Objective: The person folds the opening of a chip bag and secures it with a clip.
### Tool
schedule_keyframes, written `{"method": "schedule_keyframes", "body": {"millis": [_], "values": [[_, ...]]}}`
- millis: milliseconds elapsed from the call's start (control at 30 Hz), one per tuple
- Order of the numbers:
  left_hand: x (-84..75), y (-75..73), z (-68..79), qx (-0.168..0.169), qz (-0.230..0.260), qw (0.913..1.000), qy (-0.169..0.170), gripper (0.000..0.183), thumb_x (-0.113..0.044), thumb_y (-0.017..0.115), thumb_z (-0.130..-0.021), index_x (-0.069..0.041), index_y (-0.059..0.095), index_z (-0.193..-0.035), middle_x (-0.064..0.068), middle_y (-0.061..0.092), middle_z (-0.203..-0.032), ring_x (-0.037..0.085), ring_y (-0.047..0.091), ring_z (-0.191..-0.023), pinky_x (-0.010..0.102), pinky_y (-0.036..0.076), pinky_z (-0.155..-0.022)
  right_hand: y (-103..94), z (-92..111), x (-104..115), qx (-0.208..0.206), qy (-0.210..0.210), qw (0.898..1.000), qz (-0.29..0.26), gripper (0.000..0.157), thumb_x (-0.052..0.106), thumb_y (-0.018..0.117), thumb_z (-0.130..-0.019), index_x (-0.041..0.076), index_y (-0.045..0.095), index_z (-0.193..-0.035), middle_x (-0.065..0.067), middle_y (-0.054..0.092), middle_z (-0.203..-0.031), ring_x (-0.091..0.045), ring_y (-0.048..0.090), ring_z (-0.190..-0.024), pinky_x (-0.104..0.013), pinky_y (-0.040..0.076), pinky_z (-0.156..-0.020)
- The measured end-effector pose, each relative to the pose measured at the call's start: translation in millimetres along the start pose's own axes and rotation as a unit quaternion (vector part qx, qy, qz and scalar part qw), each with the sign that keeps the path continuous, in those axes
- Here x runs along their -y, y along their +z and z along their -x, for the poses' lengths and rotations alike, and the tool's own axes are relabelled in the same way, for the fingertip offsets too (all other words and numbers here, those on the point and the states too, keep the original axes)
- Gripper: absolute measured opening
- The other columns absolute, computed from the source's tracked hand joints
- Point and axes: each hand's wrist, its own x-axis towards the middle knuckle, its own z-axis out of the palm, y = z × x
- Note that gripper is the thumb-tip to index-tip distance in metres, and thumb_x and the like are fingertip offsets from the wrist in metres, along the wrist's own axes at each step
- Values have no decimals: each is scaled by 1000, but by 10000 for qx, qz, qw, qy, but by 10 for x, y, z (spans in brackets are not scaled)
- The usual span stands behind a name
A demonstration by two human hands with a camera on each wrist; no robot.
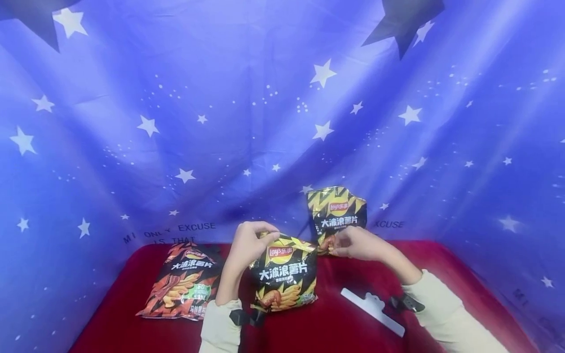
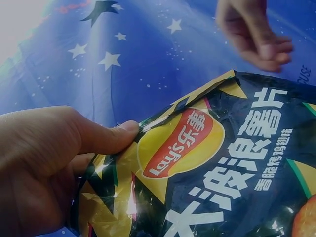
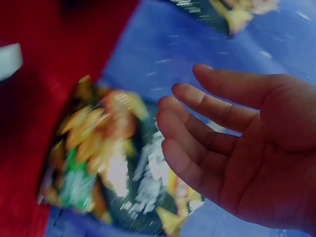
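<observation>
My left hand [image 1: 251, 245] grips a black and yellow Lay's chip bag [image 1: 284, 279] at its upper left corner. In the left wrist view the thumb presses on the front beside the logo, with the other fingers behind the bag. The bag's top edge looks folded over. My right hand [image 1: 359, 243] is to the right of this bag, its fingers loosely bent and holding nothing. From the head it overlaps the lower part of a second black and yellow chip bag [image 1: 336, 208], which stands upright at the back. The right wrist view shows the palm and relaxed fingers [image 3: 197, 153].
A red and black chip bag [image 1: 181, 284] lies on the red table [image 1: 145, 338] at the left, partly behind my left forearm. A long white clip [image 1: 372, 310] lies by my right sleeve. A blue curtain [image 1: 247, 122] with stars hangs behind the table.
</observation>
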Motion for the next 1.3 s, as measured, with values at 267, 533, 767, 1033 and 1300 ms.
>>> {"method": "schedule_keyframes", "body": {"millis": [267, 533, 767, 1033, 1300], "values": [[-4, -1, 12, -21, -33, 10000, -16, 6, -15, 80, -87, -20, 81, -89, -5, 79, -89, 10, 67, -82, 40, 54, -86, 104, 260, -207, 605, 615, 9941, 661, 15, 7, 79, -84, 11, 68, -74, 1, 62, -62, -9, 57, -54, -23, 48, -52], [-22, -10, 29, 25, -41, 10000, -83, 6, -15, 80, -87, -20, 81, -90, -5, 79, -89, 11, 67, -83, 40, 54, -86, 288, 425, -527, 910, 723, 9911, 655, 14, 4, 84, -76, 8, 71, -71, 2, 64, -59, -18, 63, -50, -23, 49, -50], [-15, -13, 23, 40, -63, 10000, -61, 6, -15, 80, -87, -20, 81, -89, -5, 79, -89, 10, 67, -85, 39, 54, -86, 408, 492, -615, 933, 764, 9903, 689, 19, 4, 84, -69, 10, 68, -61, 1, 63, -52, -11, 55, -46, -22, 43, -45], [12, 2, -6, 15, -56, 9999, 102, 6, -14, 80, -86, -20, 81, -89, -6, 79, -88, 9, 65, -77, 36, 53, -80, 464, 488, -617, 904, 860, 9904, 602, 17, -2, 79, -65, 9, 68, -59, 6, 58, -49, -11, 52, -46, -22, 41, -46], [10, -4, -14, 15, -87, 9998, 153, 5, -15, 80, -87, -18, 81, -90, -4, 79, -89, 11, 66, -80, 37, 54, -81, 444, 480, -595, 1085, 1117, 9870, 389, 21, 1, 86, -69, 10, 68, -63, 0, 63, -53, -20, 63, -48, -32, 53, -46]]}}
